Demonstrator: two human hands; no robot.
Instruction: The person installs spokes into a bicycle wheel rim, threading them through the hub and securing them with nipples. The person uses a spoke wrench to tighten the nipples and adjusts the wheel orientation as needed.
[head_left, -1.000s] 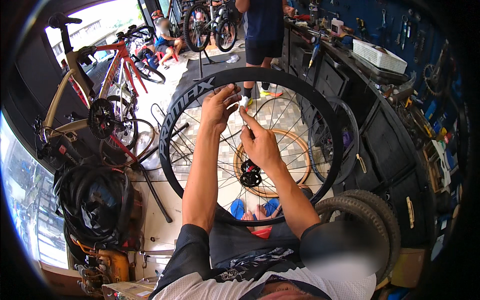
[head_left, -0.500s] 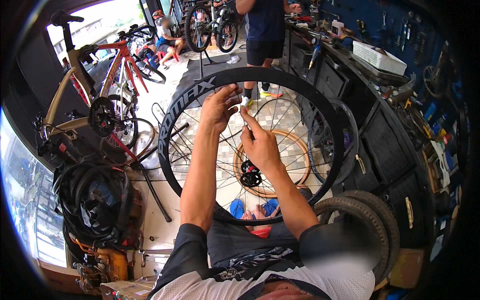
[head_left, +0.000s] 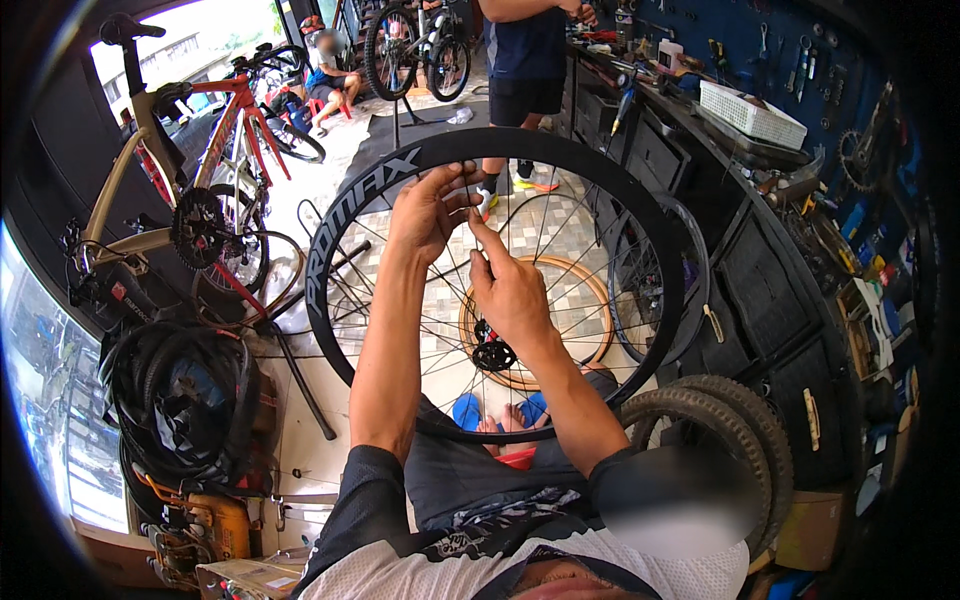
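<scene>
A bicycle wheel with a deep black rim (head_left: 655,240) stands tilted in front of me, over my legs. Its black hub (head_left: 492,352) shows below my right hand. Just inside the upper left of the rim, the fingers of my left hand (head_left: 428,212) are bent around a thin spoke near its outer end. My right hand (head_left: 512,296) is slightly lower and to the right. Its index finger points up along the spoke, thumb close by and other fingers curled. The exact contact at the fingertips is too small to make out.
A tan tyre (head_left: 606,318) lies on the tiled floor behind the wheel. Knobby tyres (head_left: 765,420) stand at right, below black cabinets (head_left: 755,285). Bicycle frames (head_left: 120,200) and coiled black tubes (head_left: 125,385) fill the left. A person (head_left: 525,75) stands ahead by the workbench.
My hands and the wheel appear slightly further left, as does most of the scene. My fingertips have come a little closer together. The person ahead has brought their hands together.
</scene>
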